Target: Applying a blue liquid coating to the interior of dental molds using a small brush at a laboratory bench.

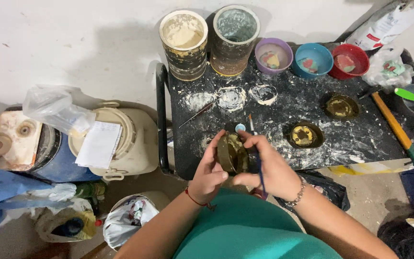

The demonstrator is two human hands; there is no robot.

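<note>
My left hand (pixel 209 171) and my right hand (pixel 269 165) together hold a small round brownish mould (pixel 231 153) tilted on its side, over the near edge of a black, plaster-spattered table (pixel 283 108). My right hand also grips a thin blue-handled brush (pixel 260 173) that points down toward me. Two similar round moulds lie flat on the table, one (pixel 304 135) just right of my hands and another (pixel 341 106) further back.
Two tall plaster-caked tubs (pixel 184 44) (pixel 234 38) stand at the back, beside purple (pixel 273 55), blue (pixel 312 59) and red (pixel 350 60) bowls. An orange-handled tool (pixel 396 127) lies at right. Left of the table are a cream canister (pixel 120 144), bags and a bin (pixel 130 220).
</note>
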